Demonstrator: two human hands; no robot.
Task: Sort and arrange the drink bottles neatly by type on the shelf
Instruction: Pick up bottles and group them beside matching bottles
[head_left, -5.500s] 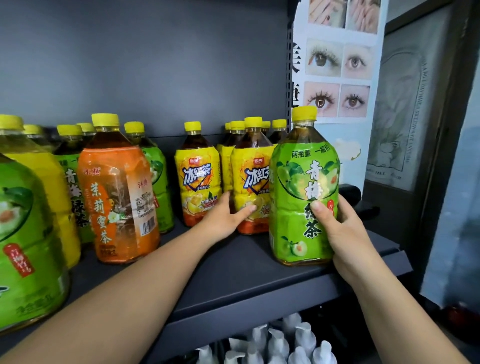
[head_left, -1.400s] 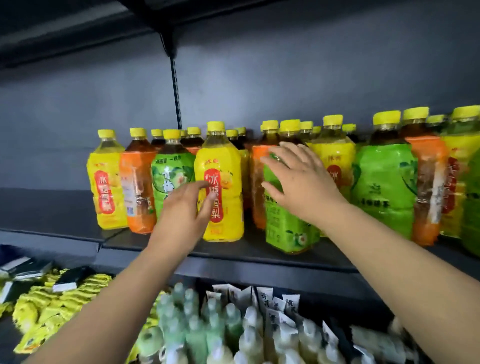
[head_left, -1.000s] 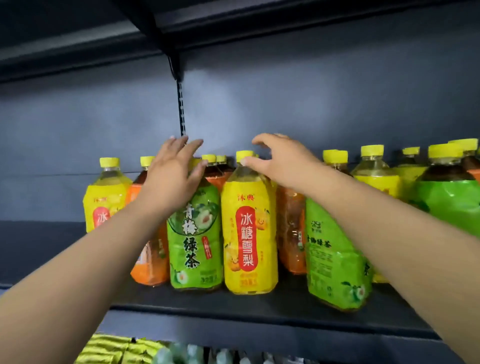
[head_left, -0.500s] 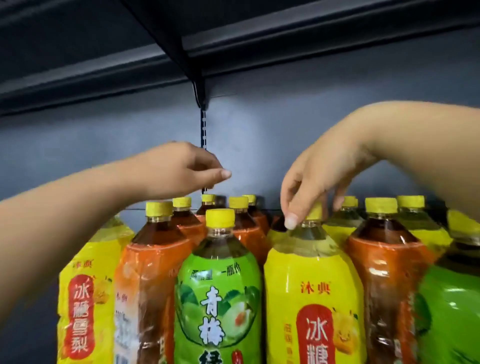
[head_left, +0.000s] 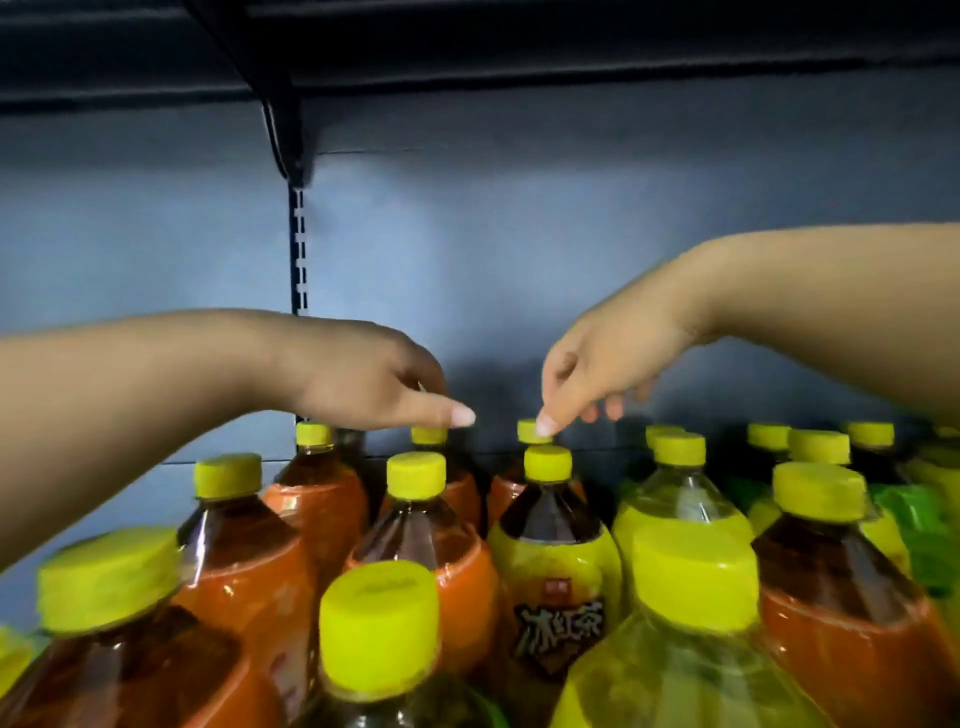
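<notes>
Large drink bottles with yellow caps stand packed on the shelf, seen from above. Orange-label tea bottles (head_left: 317, 499) fill the left and middle. A yellow-label iced tea bottle (head_left: 556, 566) stands in the centre, pale yellow bottles (head_left: 680, 514) sit to its right, and green-label bottles (head_left: 914, 519) are at the far right. My left hand (head_left: 369, 379) hovers with curled fingers just over a back-row cap (head_left: 428, 435); any grip on it is hidden. My right hand (head_left: 602, 364) reaches down with fingers apart, and its thumb tip touches another back-row cap (head_left: 531, 432).
The blue-grey back panel (head_left: 519, 234) rises right behind the last row. A slotted upright rail (head_left: 298, 249) and a dark bracket (head_left: 283, 114) carry the upper shelf (head_left: 519, 47) overhead. Blurred caps (head_left: 379, 623) crowd the near foreground.
The view has risen and closed in over the bottle tops. Both hands have left the front-row bottles and reached down to caps in the back row.
</notes>
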